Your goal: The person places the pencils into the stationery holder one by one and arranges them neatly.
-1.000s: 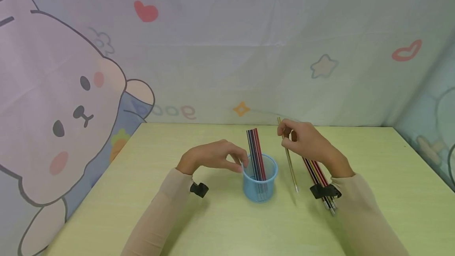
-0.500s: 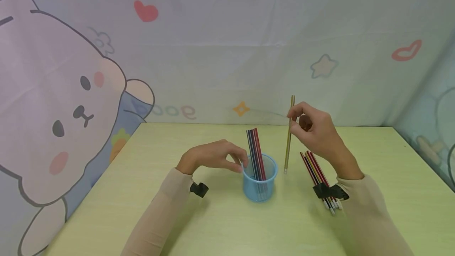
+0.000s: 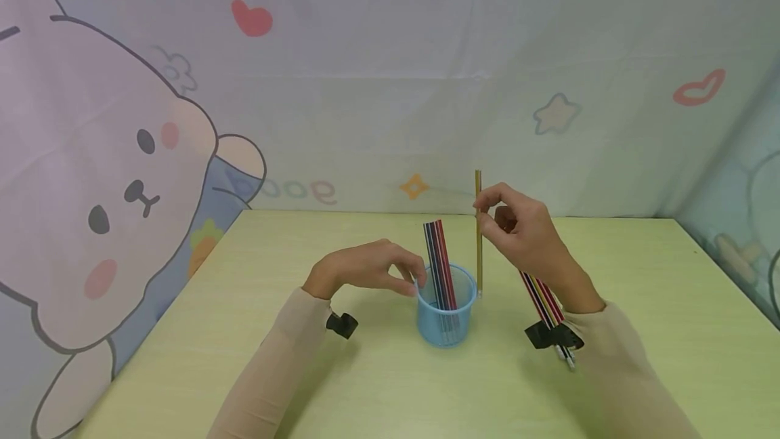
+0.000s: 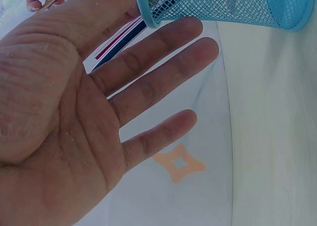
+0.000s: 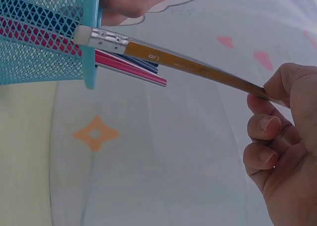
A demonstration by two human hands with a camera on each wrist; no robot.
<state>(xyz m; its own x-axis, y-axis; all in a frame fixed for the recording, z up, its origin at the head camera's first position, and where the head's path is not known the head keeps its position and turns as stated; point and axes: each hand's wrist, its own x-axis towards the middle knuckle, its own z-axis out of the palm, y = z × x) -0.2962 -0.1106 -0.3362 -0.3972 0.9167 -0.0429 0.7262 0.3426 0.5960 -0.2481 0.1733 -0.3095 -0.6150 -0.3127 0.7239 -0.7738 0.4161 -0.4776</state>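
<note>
A blue mesh pencil cup (image 3: 443, 327) stands upright on the table with several red and dark blue pencils (image 3: 440, 263) leaning in it. My left hand (image 3: 372, 266) pinches the cup's near-left rim between thumb and index finger; its other fingers are spread out straight in the left wrist view. Between thumb and index finger, my right hand (image 3: 518, 225) pinches a gold pencil (image 5: 185, 65) near its upper end. That pencil hangs almost vertical, eraser (image 5: 82, 35) down, at the right side of the cup. In the right wrist view the eraser overlaps the cup's rim (image 5: 90, 42).
On the table (image 3: 365, 385), right of the cup, lies a bundle of red, black and yellow pencils (image 3: 541, 300), partly hidden by my right wrist and its black strap (image 3: 554, 336). Behind the table's far edge hangs a printed cloth (image 3: 378, 87).
My right hand has raised the gold pencil from beside the bundle, turned it upright and brought it left to the cup. The left hand and cup have stayed in place.
</note>
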